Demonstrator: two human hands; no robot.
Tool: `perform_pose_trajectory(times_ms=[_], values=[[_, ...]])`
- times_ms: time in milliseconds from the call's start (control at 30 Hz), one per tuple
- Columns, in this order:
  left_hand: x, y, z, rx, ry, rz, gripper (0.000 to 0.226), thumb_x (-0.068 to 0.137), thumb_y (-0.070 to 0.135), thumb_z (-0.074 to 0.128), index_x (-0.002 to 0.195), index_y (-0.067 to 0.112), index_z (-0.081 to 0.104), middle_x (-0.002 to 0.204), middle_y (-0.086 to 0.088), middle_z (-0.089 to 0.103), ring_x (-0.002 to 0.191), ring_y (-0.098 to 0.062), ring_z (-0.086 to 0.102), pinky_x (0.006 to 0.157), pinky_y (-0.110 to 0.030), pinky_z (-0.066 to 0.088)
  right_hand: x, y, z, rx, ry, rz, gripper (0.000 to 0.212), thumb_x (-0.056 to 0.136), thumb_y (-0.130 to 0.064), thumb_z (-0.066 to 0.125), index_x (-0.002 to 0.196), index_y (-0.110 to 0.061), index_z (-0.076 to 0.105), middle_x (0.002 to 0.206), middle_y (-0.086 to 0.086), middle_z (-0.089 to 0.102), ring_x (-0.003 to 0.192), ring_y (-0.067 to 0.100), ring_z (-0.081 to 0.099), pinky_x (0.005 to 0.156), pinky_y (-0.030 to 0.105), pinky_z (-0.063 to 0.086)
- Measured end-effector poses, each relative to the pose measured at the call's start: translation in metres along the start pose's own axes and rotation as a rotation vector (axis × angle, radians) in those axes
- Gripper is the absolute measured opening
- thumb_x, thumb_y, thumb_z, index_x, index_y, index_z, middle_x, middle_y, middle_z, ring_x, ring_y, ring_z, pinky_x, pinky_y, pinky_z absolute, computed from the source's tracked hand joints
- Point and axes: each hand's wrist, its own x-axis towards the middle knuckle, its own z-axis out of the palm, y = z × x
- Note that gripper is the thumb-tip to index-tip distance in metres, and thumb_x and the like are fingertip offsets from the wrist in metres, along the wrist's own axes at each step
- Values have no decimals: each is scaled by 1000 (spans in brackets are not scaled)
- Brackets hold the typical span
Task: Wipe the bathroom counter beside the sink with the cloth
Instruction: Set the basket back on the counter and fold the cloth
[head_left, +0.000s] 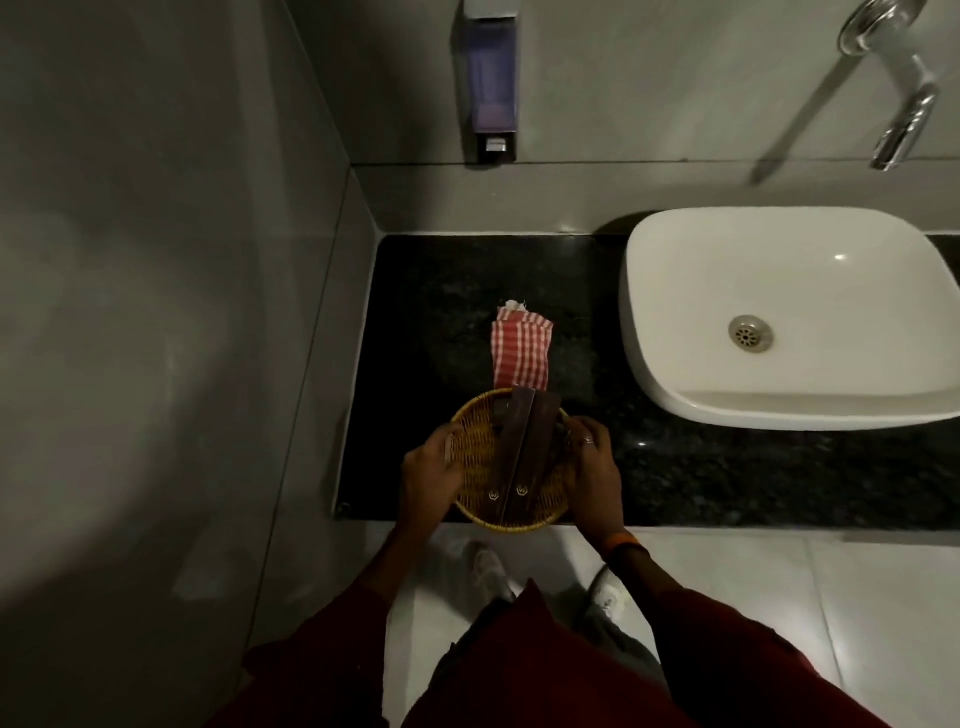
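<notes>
Both forearms reach forward from dark red sleeves, elbows out, hands meeting over the front edge of the counter. Left hand curls around the left rim of a round wicker basket, fingers wrapped over the edge, grasping it. Right hand clasps the right rim the same way, ring on one finger, orange band at the wrist. Basket sits at the counter's front edge, slightly overhanging it; cannot tell if it is lifted or resting. Two dark flat packets lie in the basket side by side, long axes running front to back, far ends poking over the far rim.

Just beyond the basket, the red-and-white checked cloth lies folded on the black counter, left of the sink. Long axis runs front to back, near end tucked behind the basket rim, far end pointing at the back wall. No hand touches it. Soap dispenser on the wall behind, tap at upper right.
</notes>
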Motion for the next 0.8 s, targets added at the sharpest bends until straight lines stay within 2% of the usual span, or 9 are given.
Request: perform_pose_trajectory(times_ms=[67,200,300,400,467,533,633,733,800], values=[[4,0,0,-17,-12,25,58,83,-4,58,129,31,59,101,-7,72,72,-21,68,60,-30,60,5,1,3,-4,15,14,45,96,-10,51,141,-13,50,143,8,44,106,21,63,87,34,57],[9,-1,-1,-73,-30,48,59,87,-3,58,134,33,56,116,-8,71,89,-24,72,74,-43,65,12,-1,5,-18,59,9,42,97,-4,55,138,-12,54,136,6,49,103,11,60,88,23,50],[13,-1,-5,7,-58,68,61,90,12,63,143,38,46,131,-6,65,106,-24,68,86,-42,62,17,-5,7,-23,112,24,38,95,-4,59,131,-12,59,130,6,55,100,15,62,84,28,54],[22,2,-9,150,3,177,65,90,34,67,149,32,40,154,-3,47,137,-26,48,106,-49,49,28,-12,5,-21,206,80,31,91,-14,67,122,-17,63,124,3,60,102,14,62,84,29,52],[37,11,-11,127,69,230,61,92,36,64,148,26,43,157,-5,41,144,-26,38,112,-49,42,45,-18,2,-9,281,92,28,91,-19,68,119,-16,64,123,5,62,109,18,62,90,30,50],[60,26,-10,42,78,232,54,95,34,61,146,24,46,155,-6,42,144,-26,37,114,-45,39,71,-26,-4,24,310,106,24,94,-18,65,117,-13,65,122,8,64,110,23,63,92,32,48],[105,59,0,-78,13,128,50,98,27,57,145,25,44,152,-7,44,137,-24,46,109,-40,46,120,-36,-6,75,206,185,25,96,-18,62,119,-9,67,119,13,69,108,28,66,92,35,49],[139,81,15,-176,-117,73,53,98,19,58,148,23,41,152,-11,45,130,-24,54,95,-32,48,165,-44,2,134,-56,314,30,98,-22,62,123,-5,65,122,16,69,112,31,65,93,36,51],[151,88,24,-228,-208,82,54,96,14,60,147,20,43,151,-12,46,129,-21,54,98,-33,51,185,-46,12,93,-190,393,37,98,-24,61,127,-1,60,128,20,66,117,35,63,100,43,51]])
